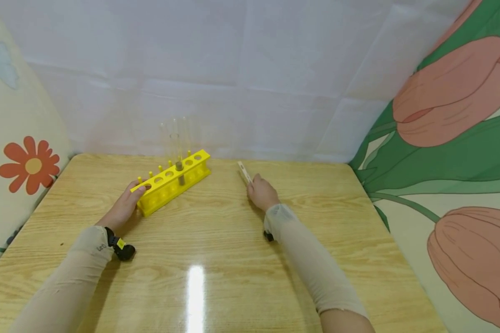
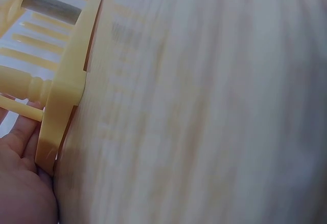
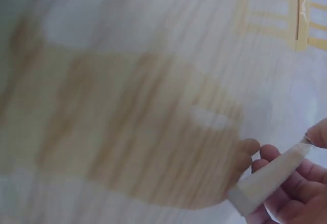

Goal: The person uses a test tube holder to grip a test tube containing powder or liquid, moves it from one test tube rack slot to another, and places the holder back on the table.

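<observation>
Both hands are out on the wooden table (image 1: 216, 240), and from where I stand the nearer business is the sleeved forearms resting on it, a small black-and-yellow camera (image 1: 121, 247) strapped at the left wrist. Left hand (image 1: 123, 208) lies against the near end of the yellow rack (image 1: 173, 180), fingers curled over its top edge and thumb side pressed to the end plate; the left wrist view shows the palm touching the rack's base where it meets the wood, so I'd say it is steadying the rack rather than lifting it. Right hand (image 1: 261, 192) sits to the right of the rack, well apart from it, pinching a pale flat strip (image 1: 245, 172) between thumb and fingertips; the strip sticks up and away from the hand, tilted toward the back wall, and the right wrist view shows its free end clear of the table. Farther on, the rack runs slantwise away from the left hand, with a row of holes and little pegs, and one tube (image 1: 179, 162) stands upright in a middle hole with a dark, greyish filling low down. Other clear tubes may stand behind it, but they are too faint against the white sheet to be sure. My reading is that the strip is in hand and the rack braced; the next move would call for carrying the strip across to the tube's mouth and lowering it in straight without tipping the rack.
</observation>
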Action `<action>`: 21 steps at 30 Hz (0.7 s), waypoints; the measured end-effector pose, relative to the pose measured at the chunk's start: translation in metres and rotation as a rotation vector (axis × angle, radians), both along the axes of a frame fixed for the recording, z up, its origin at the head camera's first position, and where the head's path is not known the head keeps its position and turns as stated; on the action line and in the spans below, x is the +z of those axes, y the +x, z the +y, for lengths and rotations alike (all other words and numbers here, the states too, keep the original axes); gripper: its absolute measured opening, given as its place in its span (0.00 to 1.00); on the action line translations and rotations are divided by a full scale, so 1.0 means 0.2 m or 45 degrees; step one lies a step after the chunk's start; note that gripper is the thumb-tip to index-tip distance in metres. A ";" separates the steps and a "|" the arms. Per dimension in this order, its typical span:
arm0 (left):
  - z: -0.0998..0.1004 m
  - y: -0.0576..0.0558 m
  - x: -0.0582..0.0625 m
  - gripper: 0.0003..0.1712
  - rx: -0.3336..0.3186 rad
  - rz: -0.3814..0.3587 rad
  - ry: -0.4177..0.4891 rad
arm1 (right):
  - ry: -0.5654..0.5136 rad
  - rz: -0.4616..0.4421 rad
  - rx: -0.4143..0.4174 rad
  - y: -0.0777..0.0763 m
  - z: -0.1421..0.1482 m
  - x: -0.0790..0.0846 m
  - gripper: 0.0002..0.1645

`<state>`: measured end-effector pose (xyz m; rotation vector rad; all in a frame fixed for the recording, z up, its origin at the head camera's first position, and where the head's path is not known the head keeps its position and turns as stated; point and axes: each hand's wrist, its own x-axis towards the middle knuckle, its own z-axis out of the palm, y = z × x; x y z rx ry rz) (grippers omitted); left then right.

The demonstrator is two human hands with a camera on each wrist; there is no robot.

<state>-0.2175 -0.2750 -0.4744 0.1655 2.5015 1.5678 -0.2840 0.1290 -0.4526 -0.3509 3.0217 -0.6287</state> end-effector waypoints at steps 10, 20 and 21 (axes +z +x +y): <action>0.00 0.01 0.00 0.43 -0.003 0.014 0.001 | -0.132 -0.054 -0.027 0.02 -0.04 0.00 0.14; 0.01 0.01 0.00 0.43 0.003 0.030 0.005 | -0.193 0.078 -0.031 0.03 -0.09 0.00 0.12; 0.01 0.01 0.00 0.42 0.005 0.033 0.003 | -0.202 0.082 -0.026 0.03 -0.09 0.00 0.12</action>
